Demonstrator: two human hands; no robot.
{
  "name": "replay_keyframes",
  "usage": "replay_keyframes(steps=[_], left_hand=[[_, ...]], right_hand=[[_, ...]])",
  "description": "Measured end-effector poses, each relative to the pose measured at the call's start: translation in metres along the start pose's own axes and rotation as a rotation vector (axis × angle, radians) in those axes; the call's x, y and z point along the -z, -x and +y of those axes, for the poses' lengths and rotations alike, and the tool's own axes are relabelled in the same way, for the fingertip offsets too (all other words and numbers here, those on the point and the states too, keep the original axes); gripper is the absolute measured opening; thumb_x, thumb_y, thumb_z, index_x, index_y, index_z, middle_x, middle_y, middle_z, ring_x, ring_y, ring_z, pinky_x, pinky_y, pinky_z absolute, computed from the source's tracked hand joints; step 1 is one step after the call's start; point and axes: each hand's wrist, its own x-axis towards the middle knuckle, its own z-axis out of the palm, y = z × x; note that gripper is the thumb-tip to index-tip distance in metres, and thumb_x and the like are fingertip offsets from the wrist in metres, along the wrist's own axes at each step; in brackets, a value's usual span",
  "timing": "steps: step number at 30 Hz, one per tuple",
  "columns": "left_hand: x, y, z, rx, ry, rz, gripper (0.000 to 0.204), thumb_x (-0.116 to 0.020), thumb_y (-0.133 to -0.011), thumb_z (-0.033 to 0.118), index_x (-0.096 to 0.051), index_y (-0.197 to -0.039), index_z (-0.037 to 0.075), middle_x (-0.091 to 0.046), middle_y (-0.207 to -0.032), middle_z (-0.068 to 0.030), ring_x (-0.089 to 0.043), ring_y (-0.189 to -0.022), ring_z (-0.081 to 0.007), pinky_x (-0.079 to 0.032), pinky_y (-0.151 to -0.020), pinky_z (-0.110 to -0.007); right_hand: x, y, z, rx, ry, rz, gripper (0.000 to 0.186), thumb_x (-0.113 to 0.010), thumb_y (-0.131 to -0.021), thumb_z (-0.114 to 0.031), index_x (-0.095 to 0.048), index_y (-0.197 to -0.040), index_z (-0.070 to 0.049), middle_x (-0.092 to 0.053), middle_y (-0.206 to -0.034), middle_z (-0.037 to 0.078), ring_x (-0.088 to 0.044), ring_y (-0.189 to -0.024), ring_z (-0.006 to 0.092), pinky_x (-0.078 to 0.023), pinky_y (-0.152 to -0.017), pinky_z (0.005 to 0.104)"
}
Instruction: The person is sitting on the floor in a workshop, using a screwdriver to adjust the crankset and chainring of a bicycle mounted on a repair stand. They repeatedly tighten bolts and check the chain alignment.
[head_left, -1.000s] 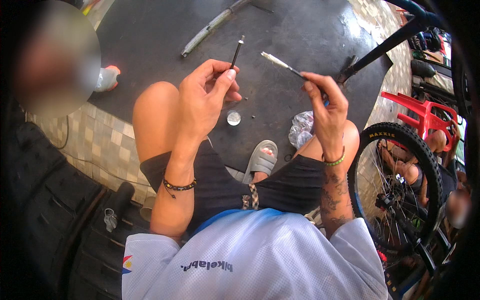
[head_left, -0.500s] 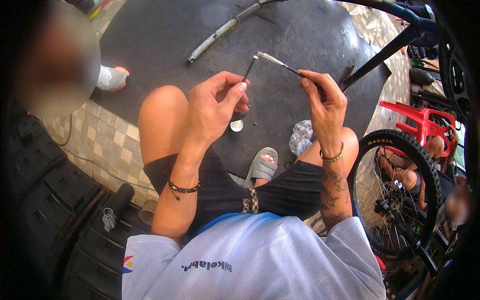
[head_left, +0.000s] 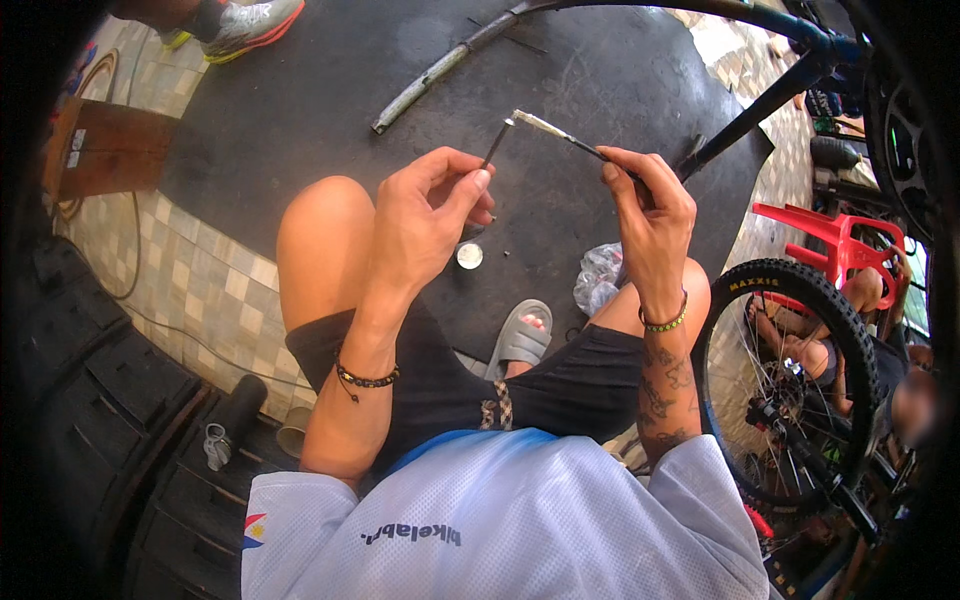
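Note:
Pinched in my left hand (head_left: 425,205) is a thin black rod (head_left: 496,145), standing at a slant with a whitish tip. My right hand (head_left: 655,200) grips the dark handle of a slim brush-like tool (head_left: 545,126) with a long whitish end. The two tips meet, or nearly so, above the black mat (head_left: 330,110); whether they touch I cannot tell. Below my left hand, a small round tub (head_left: 469,257) of white stuff sits on the mat. A crumpled clear plastic bag (head_left: 598,278) lies beside my right knee.
A bent metal tube (head_left: 430,90) lies ahead, with dark bicycle frame tubing (head_left: 750,118) at upper right. On the right are a bicycle wheel (head_left: 712,350), a red plastic chair (head_left: 835,232) and a seated person (head_left: 820,355). Another person's shoe (head_left: 250,28) and a wooden board (head_left: 120,150) appear at left.
The person at the left has shifted away toward the upper left, uncovering the wooden board. My hands stay almost still, with the rod and brush-like tool still tip to tip.

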Motion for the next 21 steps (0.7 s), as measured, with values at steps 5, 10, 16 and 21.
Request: replay_keyframes(steps=[5, 10, 16, 21], left_hand=[[0.001, 0.000, -0.001, -0.003, 0.000, 0.001, 0.016, -0.069, -0.102, 0.010, -0.073, -0.104, -0.005, -0.074, -0.082, -0.0071, -0.072, -0.072, -0.0121, -0.059, -0.067, -0.027], [0.000, 0.000, -0.001, -0.021, -0.004, 0.018, 0.015, -0.070, -0.102, 0.010, -0.073, -0.103, -0.005, -0.076, -0.084, -0.0076, -0.073, -0.075, -0.0124, -0.060, -0.068, -0.027], [-0.002, 0.000, -0.004, -0.066, 0.039, 0.036, 0.015, -0.073, -0.100, 0.009, -0.073, -0.102, -0.006, -0.077, -0.085, -0.0080, -0.074, -0.076, -0.0130, -0.061, -0.069, -0.027], [-0.004, 0.000, -0.003, -0.053, 0.007, 0.027, 0.015, -0.073, -0.099, 0.009, -0.074, -0.101, -0.006, -0.077, -0.084, -0.0090, -0.075, -0.075, -0.0134, -0.060, -0.070, -0.027]], right_hand=[[0.002, 0.002, -0.007, -0.019, -0.017, -0.016, 0.015, -0.075, -0.095, -0.004, -0.080, -0.110, -0.004, -0.058, -0.078, 0.003, -0.043, -0.064, 0.0086, -0.034, -0.057, 0.0287], [0.003, 0.001, -0.014, 0.002, 0.005, -0.016, 0.015, -0.075, -0.095, -0.004, -0.080, -0.110, -0.004, -0.058, -0.078, 0.002, -0.044, -0.064, 0.0089, -0.033, -0.057, 0.0287], [0.006, 0.001, -0.012, 0.003, 0.066, -0.037, 0.017, -0.075, -0.097, -0.003, -0.080, -0.113, -0.002, -0.063, -0.084, 0.000, -0.053, -0.073, 0.0059, -0.039, -0.062, 0.0242], [0.007, 0.002, -0.009, 0.011, 0.067, -0.018, 0.017, -0.075, -0.097, -0.003, -0.080, -0.113, -0.002, -0.064, -0.084, 0.001, -0.053, -0.073, 0.0061, -0.040, -0.062, 0.0240]])
